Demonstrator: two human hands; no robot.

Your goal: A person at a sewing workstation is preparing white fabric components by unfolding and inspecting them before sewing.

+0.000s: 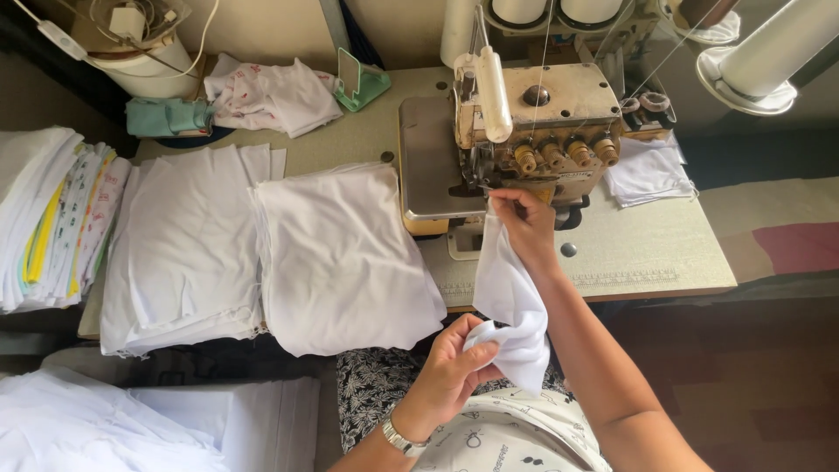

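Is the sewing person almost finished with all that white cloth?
Hard to say. Two stacks of white pieces lie left of the sewing machine, and a small pile sits to its right; whether any are sewn cannot be told. In hand: the right hand holds one white piece at the machine, the left hand grips its lower end.

Bare forearms, silver wristwatch point(404, 440) on left wrist, black-and-white patterned garment point(371, 389)

Two hands, the left hand point(450, 363) and the right hand point(524, 223), hold one white cloth piece point(511, 301). One sewing machine point(533, 131) stands on the surface point(638, 249). Four brass knobs point(564, 154) line its front. Two white cloth stacks point(262, 253) lie side by side.
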